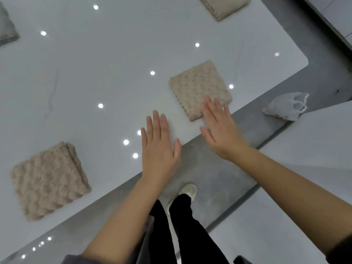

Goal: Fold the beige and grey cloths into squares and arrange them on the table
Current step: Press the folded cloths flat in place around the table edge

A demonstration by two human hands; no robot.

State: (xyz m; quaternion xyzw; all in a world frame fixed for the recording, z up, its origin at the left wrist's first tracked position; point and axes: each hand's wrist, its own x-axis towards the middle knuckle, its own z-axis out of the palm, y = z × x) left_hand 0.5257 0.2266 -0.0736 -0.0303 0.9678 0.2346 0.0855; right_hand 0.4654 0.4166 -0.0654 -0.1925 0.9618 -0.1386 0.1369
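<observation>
Three beige cloths lie folded into squares on the glossy white table: one near the front edge at centre right, one at the lower left, one at the top, cut by the frame. A grey folded cloth shows at the far left edge. My right hand is flat with straight fingers, its fingertips over the near corner of the centre-right beige cloth. My left hand hovers flat and spread over the table's front edge, holding nothing.
The table's front edge runs diagonally from lower left to upper right, with grey floor beyond it. A crumpled white plastic bag lies on a second white surface at the right. My legs and a white shoe stand below.
</observation>
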